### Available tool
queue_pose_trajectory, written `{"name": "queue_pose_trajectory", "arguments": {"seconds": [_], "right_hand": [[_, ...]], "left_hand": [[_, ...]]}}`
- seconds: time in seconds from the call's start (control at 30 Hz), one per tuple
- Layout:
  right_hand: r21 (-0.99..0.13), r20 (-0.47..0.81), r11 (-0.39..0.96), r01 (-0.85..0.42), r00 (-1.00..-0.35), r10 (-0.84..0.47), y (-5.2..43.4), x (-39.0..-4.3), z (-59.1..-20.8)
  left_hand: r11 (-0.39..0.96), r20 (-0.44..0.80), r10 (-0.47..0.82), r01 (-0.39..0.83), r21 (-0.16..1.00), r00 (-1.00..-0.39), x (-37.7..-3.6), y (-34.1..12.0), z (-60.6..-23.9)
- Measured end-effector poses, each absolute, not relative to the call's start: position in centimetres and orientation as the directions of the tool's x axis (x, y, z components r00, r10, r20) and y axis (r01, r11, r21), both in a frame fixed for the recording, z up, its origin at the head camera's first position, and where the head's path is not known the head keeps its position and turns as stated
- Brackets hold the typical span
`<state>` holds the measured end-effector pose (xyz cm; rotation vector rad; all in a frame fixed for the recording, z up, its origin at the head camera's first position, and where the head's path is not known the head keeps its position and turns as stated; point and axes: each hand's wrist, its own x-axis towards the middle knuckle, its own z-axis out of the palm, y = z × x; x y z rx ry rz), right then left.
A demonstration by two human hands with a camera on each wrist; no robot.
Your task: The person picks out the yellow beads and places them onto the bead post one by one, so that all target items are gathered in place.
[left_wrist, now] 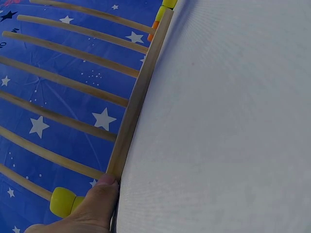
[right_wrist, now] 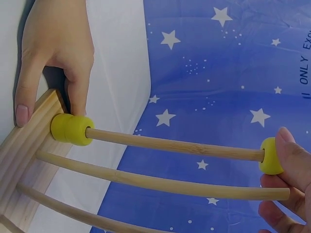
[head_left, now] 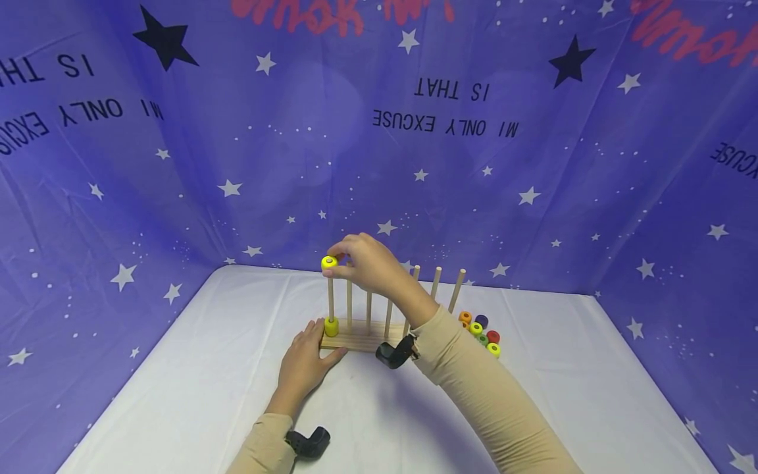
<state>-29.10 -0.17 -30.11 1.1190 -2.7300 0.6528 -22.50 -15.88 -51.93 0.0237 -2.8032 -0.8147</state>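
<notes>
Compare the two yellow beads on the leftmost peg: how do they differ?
The upper bead sits at the peg's tip, pinched by the right hand; the lower bead rests at the bottom on the wooden base, which the left hand touches. Both are yellow, on one peg.

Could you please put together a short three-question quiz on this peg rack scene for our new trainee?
1. True or false: the right hand pinches a yellow bead at the top of the leftmost peg.
2. What does the left hand do?
A. Holds a loose bead
B. Steadies the wooden base
C. Lies flat, away from the rack
3. Fill in: low on that same peg sit ___ beads, next to the base.

Key
1. True; the bead is at the peg tip.
2. B; thumb and fingers rest against the end of the base.
3. Yellow. The other loose beads lie on the white table to the right of the rack.
</notes>
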Motion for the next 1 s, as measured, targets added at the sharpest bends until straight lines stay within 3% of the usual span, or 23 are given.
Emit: {"name": "queue_pose_trajectory", "arguments": {"seconds": [1.0], "right_hand": [[-0.341,0.306,0.624,-0.703,-0.711,-0.633,0.25,-29.32,-29.92]], "left_hand": [[0.848,0.226,-0.062,0.068,0.525,-0.972,-22.56,-15.88,-51.96]]}}
